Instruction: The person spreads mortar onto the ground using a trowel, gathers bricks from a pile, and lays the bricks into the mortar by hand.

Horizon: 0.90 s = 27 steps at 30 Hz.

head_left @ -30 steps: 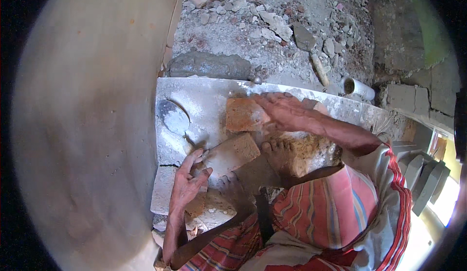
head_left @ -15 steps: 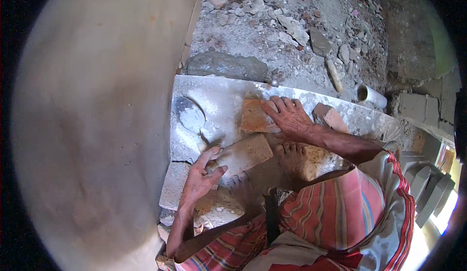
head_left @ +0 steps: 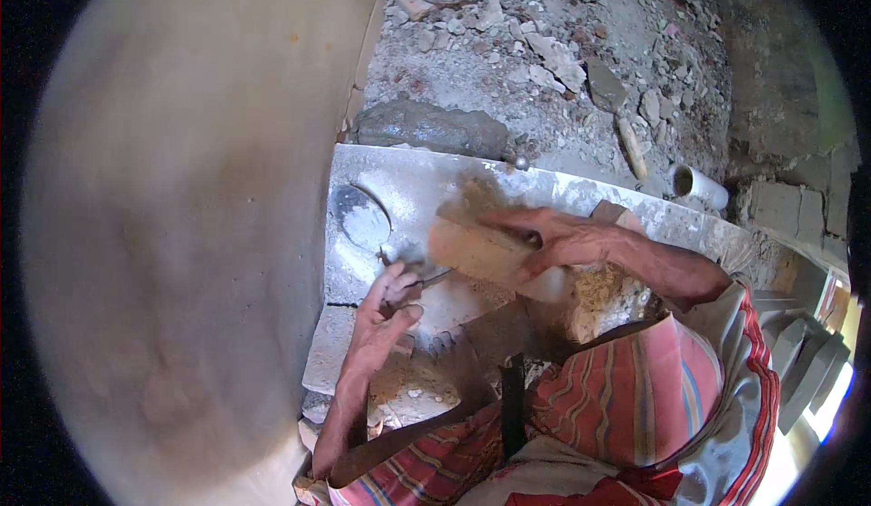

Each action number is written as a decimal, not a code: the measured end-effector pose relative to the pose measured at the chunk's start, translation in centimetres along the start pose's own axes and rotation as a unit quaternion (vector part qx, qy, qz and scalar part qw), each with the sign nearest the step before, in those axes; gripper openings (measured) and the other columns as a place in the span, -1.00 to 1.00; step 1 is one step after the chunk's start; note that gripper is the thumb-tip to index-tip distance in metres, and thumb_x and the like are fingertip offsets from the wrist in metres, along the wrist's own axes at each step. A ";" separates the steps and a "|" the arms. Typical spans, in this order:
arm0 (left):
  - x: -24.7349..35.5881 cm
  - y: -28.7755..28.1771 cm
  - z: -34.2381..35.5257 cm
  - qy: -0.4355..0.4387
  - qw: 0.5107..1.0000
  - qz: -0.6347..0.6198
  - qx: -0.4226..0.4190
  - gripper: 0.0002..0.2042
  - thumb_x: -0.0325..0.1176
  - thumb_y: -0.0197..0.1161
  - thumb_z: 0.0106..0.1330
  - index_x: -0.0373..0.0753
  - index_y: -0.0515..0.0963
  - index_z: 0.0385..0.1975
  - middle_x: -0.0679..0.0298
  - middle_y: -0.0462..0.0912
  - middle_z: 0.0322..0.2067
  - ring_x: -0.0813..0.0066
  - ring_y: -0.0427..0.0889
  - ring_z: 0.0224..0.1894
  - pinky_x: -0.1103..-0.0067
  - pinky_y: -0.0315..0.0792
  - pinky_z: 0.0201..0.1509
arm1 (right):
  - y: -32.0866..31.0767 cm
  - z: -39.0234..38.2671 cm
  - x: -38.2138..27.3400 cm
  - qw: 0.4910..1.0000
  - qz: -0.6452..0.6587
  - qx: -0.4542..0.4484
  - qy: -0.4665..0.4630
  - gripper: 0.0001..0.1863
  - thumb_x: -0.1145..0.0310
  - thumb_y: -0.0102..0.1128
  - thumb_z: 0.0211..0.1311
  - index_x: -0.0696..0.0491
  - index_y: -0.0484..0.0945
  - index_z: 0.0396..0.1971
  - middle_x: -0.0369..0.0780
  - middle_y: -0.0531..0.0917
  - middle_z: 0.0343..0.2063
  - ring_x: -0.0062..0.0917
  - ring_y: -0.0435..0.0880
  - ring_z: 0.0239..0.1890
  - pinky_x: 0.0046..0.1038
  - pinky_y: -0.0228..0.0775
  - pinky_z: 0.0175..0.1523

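My right hand (head_left: pixel 567 243) grips an orange-brown brick (head_left: pixel 481 254) from its right side, tilted over the pale slab; its outline is slightly blurred. My left hand (head_left: pixel 381 315) is curled, with fingers and thumb around the left end of a second, paler brick (head_left: pixel 463 299). The right-hand brick partly covers this one. Beyond the left hand, a round dark patch dusted with pale powder (head_left: pixel 363 220) lies on the slab; I cannot make out what it is. A brown smear (head_left: pixel 476 197) marks the surface behind the held brick.
A heap of wet grey mortar (head_left: pixel 431 127) lies along the slab's far edge. Rubble (head_left: pixel 553 57) covers the ground beyond. A white pipe piece (head_left: pixel 699 186) and another brick piece (head_left: pixel 620 216) are at right. A smooth wall (head_left: pixel 200 234) rises at left.
My right hand has taken hold of the far brick and brought it nearer, over the paler brick. My left hand has barely moved.
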<state>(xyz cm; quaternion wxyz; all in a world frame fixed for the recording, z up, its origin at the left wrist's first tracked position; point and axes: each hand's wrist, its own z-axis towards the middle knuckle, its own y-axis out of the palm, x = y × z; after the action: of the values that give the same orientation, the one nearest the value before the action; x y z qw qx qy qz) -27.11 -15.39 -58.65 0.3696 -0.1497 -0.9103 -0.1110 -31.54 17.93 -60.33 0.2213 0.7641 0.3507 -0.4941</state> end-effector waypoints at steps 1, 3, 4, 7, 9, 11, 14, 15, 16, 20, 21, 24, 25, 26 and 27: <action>-0.1 0.1 0.3 0.000 1.000 0.000 -0.002 -0.25 -0.31 0.38 0.19 -0.22 0.13 0.36 0.07 0.39 0.19 0.29 0.44 0.18 0.38 0.43 0.18 | 0.4 0.2 0.0 1.000 0.000 0.001 0.001 -0.05 0.11 0.42 -0.04 0.15 0.17 0.34 -0.05 0.34 0.26 -0.33 0.35 0.25 -0.31 0.13 0.35; 0.0 0.5 0.9 0.031 0.981 -0.187 -0.048 -0.07 -0.15 0.42 0.13 -0.19 -0.06 0.42 0.06 0.31 0.24 0.25 0.41 0.21 0.26 0.41 0.21 | 1.8 0.6 0.1 0.975 0.217 -0.050 -0.015 -0.11 0.07 0.36 0.05 0.15 0.20 0.33 -0.12 0.36 0.26 -0.39 0.33 0.25 -0.32 0.13 0.34; 0.6 1.1 1.0 0.031 0.979 -0.196 -0.054 0.04 -0.01 0.44 0.06 -0.14 -0.15 0.44 0.09 0.25 0.26 0.21 0.39 0.22 0.16 0.39 0.22 | 2.5 1.0 0.2 0.975 0.218 -0.051 -0.015 -0.11 0.07 0.36 0.05 0.15 0.20 0.33 -0.12 0.36 0.26 -0.39 0.33 0.25 -0.32 0.13 0.34; 0.8 2.1 1.1 0.062 0.953 -0.288 -0.064 0.01 -0.06 0.43 0.09 -0.08 -0.14 0.44 0.12 0.28 0.22 0.23 0.45 0.14 0.14 0.38 0.23 | 4.4 2.3 0.4 0.913 0.383 -0.140 0.005 -0.11 0.03 0.35 0.07 0.13 0.20 0.34 -0.14 0.35 0.26 -0.41 0.30 0.28 -0.32 0.10 0.35; 2.3 3.4 0.7 0.069 0.960 -0.270 -0.030 0.04 0.07 0.44 0.02 -0.10 -0.09 0.42 0.16 0.30 0.19 0.22 0.44 0.16 0.19 0.44 0.20 | 5.3 2.8 0.5 0.943 0.307 -0.125 -0.009 0.06 -0.20 0.30 -0.04 0.17 0.13 0.36 -0.09 0.37 0.23 -0.35 0.31 0.26 -0.31 0.10 0.33; 2.8 3.8 0.7 0.078 0.965 -0.252 0.006 0.08 0.21 0.44 -0.05 -0.11 -0.05 0.41 0.19 0.33 0.17 0.21 0.43 0.18 0.24 0.49 0.17 | 5.5 2.7 0.8 0.954 0.281 -0.107 -0.013 -0.03 -0.13 0.29 0.05 0.15 0.16 0.35 -0.12 0.38 0.23 -0.38 0.33 0.25 -0.32 0.12 0.33; 1.6 3.1 1.0 0.061 0.968 -0.240 0.037 0.04 0.19 0.45 -0.05 -0.12 0.01 0.38 0.21 0.35 0.13 0.24 0.41 0.19 0.23 0.50 0.16 | 5.1 3.3 0.4 0.972 0.208 -0.106 -0.009 -0.13 -0.10 0.27 0.14 0.13 0.21 0.32 -0.14 0.43 0.19 -0.41 0.38 0.21 -0.34 0.19 0.30; 1.3 2.8 1.0 0.052 0.968 -0.239 0.050 0.02 0.18 0.45 -0.04 -0.13 0.04 0.36 0.21 0.36 0.14 0.25 0.41 0.19 0.24 0.50 0.15 | 4.9 3.6 0.1 0.981 0.159 -0.112 0.000 -0.14 -0.13 0.25 0.15 0.14 0.23 0.30 -0.13 0.47 0.16 -0.40 0.42 0.18 -0.34 0.23 0.27; 1.1 2.5 1.0 0.043 0.968 -0.238 0.065 -0.01 0.16 0.46 -0.03 -0.14 0.07 0.34 0.22 0.36 0.14 0.26 0.41 0.19 0.24 0.49 0.15 | 4.8 4.0 -0.4 0.979 0.159 -0.124 -0.003 -0.14 -0.13 0.25 0.15 0.14 0.23 0.30 -0.13 0.47 0.16 -0.40 0.42 0.18 -0.34 0.23 0.27; 1.4 3.2 1.8 0.100 0.937 -0.335 0.018 -0.22 -0.23 0.39 0.15 -0.16 0.10 0.35 0.22 0.47 0.09 0.39 0.54 0.05 0.28 0.55 0.08 | 3.8 3.3 -2.7 0.982 0.152 -0.112 0.027 -0.12 -0.12 0.34 0.05 0.16 0.27 0.24 -0.11 0.50 0.09 -0.39 0.44 0.15 -0.32 0.25 0.24; 0.9 2.9 1.8 0.100 0.939 -0.328 0.020 -0.21 -0.21 0.39 0.16 -0.17 0.10 0.35 0.22 0.47 0.09 0.37 0.54 0.07 0.27 0.56 0.08 | 3.9 3.6 -2.7 0.983 0.157 -0.091 0.001 -0.15 -0.12 0.38 0.03 0.15 0.33 0.20 -0.12 0.55 0.02 -0.41 0.48 0.10 -0.33 0.30 0.21; 0.8 2.7 2.7 0.107 0.938 -0.329 -0.010 -0.20 -0.18 0.39 0.17 -0.18 0.08 0.36 0.20 0.43 0.13 0.33 0.50 0.12 0.25 0.54 0.10 | 3.2 3.3 -4.2 0.989 0.117 -0.082 0.036 -0.12 -0.06 0.45 -0.03 0.15 0.32 0.21 -0.10 0.55 0.03 -0.40 0.47 0.11 -0.34 0.29 0.21; 1.2 2.9 2.8 0.115 0.939 -0.324 -0.021 -0.19 -0.15 0.39 0.17 -0.18 0.07 0.36 0.19 0.39 0.17 0.31 0.47 0.16 0.24 0.52 0.12 | 2.9 3.3 -4.4 0.989 0.115 -0.085 0.032 -0.12 -0.06 0.45 -0.03 0.15 0.32 0.21 -0.10 0.55 0.03 -0.40 0.47 0.11 -0.34 0.29 0.21; 1.8 3.1 2.7 0.117 0.939 -0.324 -0.018 -0.19 -0.15 0.39 0.17 -0.18 0.07 0.36 0.19 0.39 0.17 0.31 0.47 0.16 0.24 0.52 0.12 | 2.5 3.2 -4.7 0.995 0.079 -0.064 0.014 -0.12 -0.04 0.47 -0.05 0.15 0.33 0.20 -0.10 0.55 0.03 -0.41 0.48 0.10 -0.35 0.31 0.20; 2.6 3.4 2.5 0.125 0.935 -0.332 -0.007 -0.17 -0.11 0.39 0.17 -0.17 0.05 0.38 0.17 0.34 0.22 0.26 0.43 0.20 0.23 0.50 0.14 | 2.2 3.2 -4.8 0.998 0.042 -0.042 -0.004 -0.12 -0.01 0.48 -0.07 0.15 0.33 0.20 -0.10 0.55 0.02 -0.42 0.49 0.09 -0.37 0.33 0.19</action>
<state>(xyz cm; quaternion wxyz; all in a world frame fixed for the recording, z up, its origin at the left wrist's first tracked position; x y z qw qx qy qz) -29.29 -10.92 -58.29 0.4216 0.1734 -0.8536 -0.2519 -33.11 12.75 -57.31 0.2753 0.7666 0.3377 -0.4718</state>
